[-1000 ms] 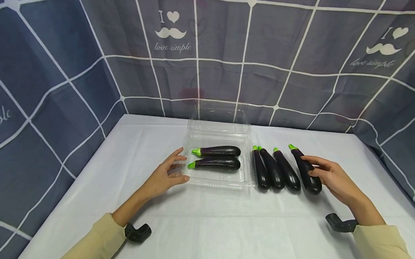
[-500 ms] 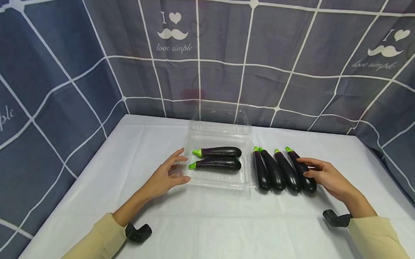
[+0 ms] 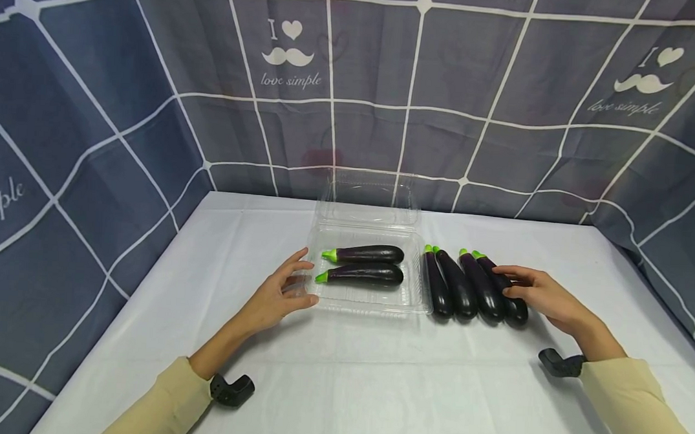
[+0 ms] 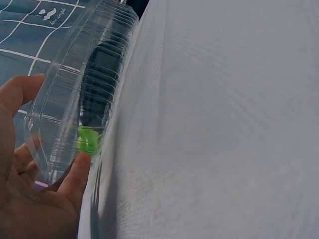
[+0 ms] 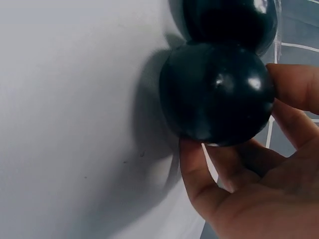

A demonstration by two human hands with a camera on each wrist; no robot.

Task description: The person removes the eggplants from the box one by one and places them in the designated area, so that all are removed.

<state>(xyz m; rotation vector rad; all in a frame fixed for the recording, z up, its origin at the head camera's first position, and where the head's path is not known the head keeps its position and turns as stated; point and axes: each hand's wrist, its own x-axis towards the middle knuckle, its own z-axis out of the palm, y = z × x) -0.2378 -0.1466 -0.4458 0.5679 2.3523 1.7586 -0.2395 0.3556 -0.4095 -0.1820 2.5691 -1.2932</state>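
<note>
A clear plastic clamshell box [image 3: 367, 302] lies with its lid up, and two dark purple eggplants [image 3: 364, 274] with green stems rest inside. My left hand [image 3: 273, 299] touches the box's left side with spread fingers; in the left wrist view its fingertips [image 4: 79, 172] lie against the ribbed wall. Several more eggplants [image 3: 455, 286] lie side by side to the right of the box. At the end of this row, my right hand [image 3: 550, 303] holds the rightmost eggplant [image 5: 217, 94] between thumb and fingers. It touches its neighbour [image 5: 229, 20].
A white cloth [image 3: 352, 385] covers the table. Dark grey checked curtains [image 3: 372, 63] hang behind and at both sides. The raised lid [image 3: 372, 195] stands near the back edge. Black devices [image 3: 232, 391] sit at both wrists.
My right hand has moved left with the rightmost eggplant, closing the gap to the one beside it. The left hand and the box have stayed in place.
</note>
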